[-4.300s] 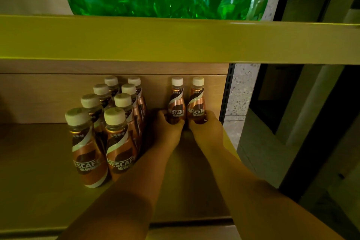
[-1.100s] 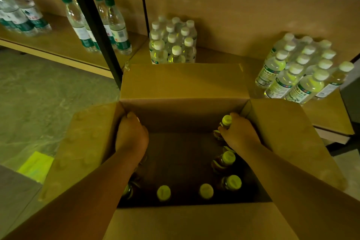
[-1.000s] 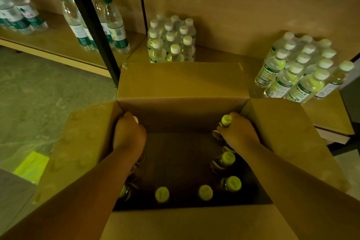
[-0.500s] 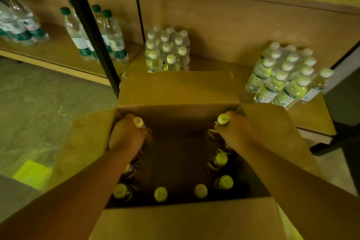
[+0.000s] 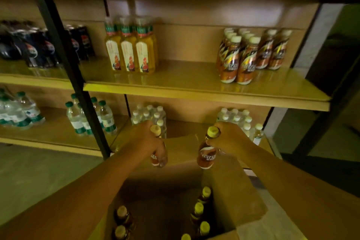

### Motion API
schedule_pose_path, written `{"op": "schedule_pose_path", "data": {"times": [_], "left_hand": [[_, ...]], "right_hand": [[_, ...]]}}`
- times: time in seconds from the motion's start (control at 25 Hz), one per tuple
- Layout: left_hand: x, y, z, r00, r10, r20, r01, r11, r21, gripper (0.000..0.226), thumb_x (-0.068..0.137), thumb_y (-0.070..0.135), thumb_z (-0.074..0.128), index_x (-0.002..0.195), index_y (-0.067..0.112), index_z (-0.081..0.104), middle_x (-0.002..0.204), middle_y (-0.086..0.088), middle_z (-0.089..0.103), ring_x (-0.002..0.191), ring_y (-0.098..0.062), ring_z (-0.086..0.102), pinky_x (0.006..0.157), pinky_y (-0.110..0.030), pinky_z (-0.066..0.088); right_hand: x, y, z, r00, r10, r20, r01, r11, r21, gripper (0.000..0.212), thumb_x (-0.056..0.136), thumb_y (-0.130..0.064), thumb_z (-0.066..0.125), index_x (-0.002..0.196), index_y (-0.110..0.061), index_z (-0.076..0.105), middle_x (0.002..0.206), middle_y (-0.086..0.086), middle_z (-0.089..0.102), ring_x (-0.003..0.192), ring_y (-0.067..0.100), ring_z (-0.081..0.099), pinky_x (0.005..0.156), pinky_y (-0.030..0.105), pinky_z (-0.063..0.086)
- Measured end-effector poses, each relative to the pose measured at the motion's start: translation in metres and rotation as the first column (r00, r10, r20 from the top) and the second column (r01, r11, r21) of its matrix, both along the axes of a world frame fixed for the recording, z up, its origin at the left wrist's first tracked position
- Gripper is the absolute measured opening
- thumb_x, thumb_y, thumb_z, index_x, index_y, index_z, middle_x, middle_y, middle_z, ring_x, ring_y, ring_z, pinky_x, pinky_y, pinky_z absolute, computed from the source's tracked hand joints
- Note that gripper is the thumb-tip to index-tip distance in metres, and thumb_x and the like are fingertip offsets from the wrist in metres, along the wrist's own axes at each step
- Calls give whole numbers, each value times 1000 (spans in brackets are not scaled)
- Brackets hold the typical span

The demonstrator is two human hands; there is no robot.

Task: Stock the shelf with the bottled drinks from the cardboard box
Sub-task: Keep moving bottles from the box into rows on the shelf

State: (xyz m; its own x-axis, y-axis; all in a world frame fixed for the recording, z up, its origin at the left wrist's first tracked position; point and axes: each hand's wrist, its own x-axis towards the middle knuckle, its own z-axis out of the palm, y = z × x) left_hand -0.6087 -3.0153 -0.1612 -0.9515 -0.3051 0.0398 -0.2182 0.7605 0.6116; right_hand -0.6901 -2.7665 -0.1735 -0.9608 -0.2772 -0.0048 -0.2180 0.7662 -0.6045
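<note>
Your left hand [image 5: 150, 143] grips one coffee bottle [image 5: 157, 148] around its body, and your fingers cover most of the label. Your right hand [image 5: 230, 138] pinches a second coffee bottle [image 5: 207, 152] at its neck, just under the yellow cap. Both bottles are upright in the middle of the frame, above the open cardboard box [image 5: 231, 191]. At the bottom of the frame, more capped bottles [image 5: 198, 210] stand inside the box along its sides. On the middle shelf [image 5: 194, 87], at the upper right of the frame, a group of the same coffee bottles [image 5: 251, 54] stands. Left of them stands a pack of yellow drinks [image 5: 130, 50].
</note>
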Motion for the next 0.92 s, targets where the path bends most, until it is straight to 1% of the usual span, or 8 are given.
{"op": "schedule_pose_path", "data": {"times": [0.08, 0.16, 0.28, 0.4, 0.48, 0.68, 0.76, 0.92], "left_hand": [[-16, 11, 38, 996, -54, -77, 51, 998, -41, 42, 57, 36, 77, 93, 22, 62, 92, 1, 64, 85, -22, 61, 67, -32, 52], [-32, 26, 74, 981, -78, -178, 73, 997, -35, 36, 67, 35, 76, 98, 26, 60, 94, 3, 62, 81, -16, 57, 55, -26, 42], [-49, 53, 122, 958, -135, -253, 144, 989, 18, 33, 75, 30, 79, 99, 26, 56, 93, 4, 60, 82, -14, 57, 53, -24, 34], [-62, 88, 160, 926, -221, -305, 242, 970, 33, 33, 76, 27, 78, 102, 26, 58, 92, 3, 62, 78, -12, 57, 52, -24, 36], [-72, 114, 176, 903, -261, -341, 293, 955, 44, 31, 75, 24, 77, 101, 24, 59, 93, 3, 63, 77, -11, 57, 52, -23, 38], [-107, 196, 196, 868, -308, -389, 360, 930, 68, 32, 73, 22, 78, 101, 18, 64, 95, -1, 67, 85, -20, 64, 66, -30, 53], [-118, 217, 196, 869, -299, -395, 358, 930, 84, 30, 73, 23, 78, 99, 18, 63, 95, -1, 67, 85, -21, 64, 71, -34, 55], [-151, 277, 189, 886, -224, -405, 282, 955, 88, 33, 74, 30, 79, 103, 22, 64, 95, 1, 67, 84, -18, 63, 68, -31, 53]], "right_hand": [[0, 10, 40, 998, -29, -58, 28, 1000, -10, 29, 77, -28, 77, 97, -23, 57, 88, -5, 60, 81, 14, 57, 56, 21, 37], [3, 25, 81, 989, -74, -130, 68, 997, -48, 30, 77, -28, 77, 99, -24, 57, 90, -5, 61, 81, 14, 58, 58, 22, 40], [8, 49, 131, 974, -113, -197, 93, 990, -109, 23, 76, -21, 77, 90, -28, 60, 85, -9, 63, 79, 8, 61, 59, 21, 44], [5, 77, 169, 951, -164, -262, 141, 984, -105, 19, 72, -29, 76, 89, -28, 66, 84, -6, 69, 79, 10, 66, 70, 32, 57], [-1, 97, 189, 933, -232, -274, 219, 973, -75, 26, 69, -40, 74, 91, -29, 65, 82, -5, 70, 77, 13, 68, 69, 39, 60], [-21, 159, 216, 910, -287, -299, 239, 953, -186, 25, 81, -20, 75, 102, -24, 62, 88, -7, 65, 82, 11, 63, 59, 20, 46], [-35, 174, 216, 903, -296, -310, 235, 947, -221, 24, 81, -21, 75, 102, -25, 65, 90, -7, 68, 83, 11, 65, 58, 19, 46], [-74, 226, 214, 911, -248, -329, 182, 959, -219, 15, 82, -27, 74, 94, -24, 66, 86, -9, 67, 80, 10, 64, 60, 19, 47]]}}
